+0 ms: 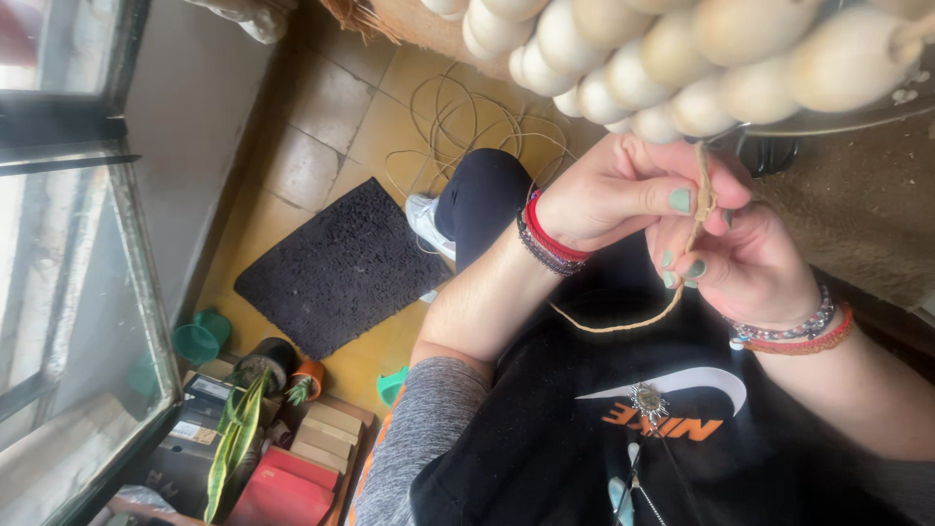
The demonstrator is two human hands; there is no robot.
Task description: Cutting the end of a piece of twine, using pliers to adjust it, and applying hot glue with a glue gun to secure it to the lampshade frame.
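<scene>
Both my hands work close together just below a cluster of large pale wooden beads (682, 49). My left hand (614, 190), with green-painted nails and red and dark bracelets at the wrist, pinches a thin tan cord (703, 195) between thumb and forefinger. My right hand (755, 263), wearing beaded bracelets, grips the same cord just below. A slack loop of the cord hangs down under my hands across my dark shirt. The cord's upper end runs up toward the beads.
Loose coils of tan cord (467, 117) lie on the yellow tiled floor beyond my knee and white shoe (427, 222). A black mat (341, 265), small potted plants (239, 429), green pots (200, 338) and boxes sit left, beside a glass door (68, 292).
</scene>
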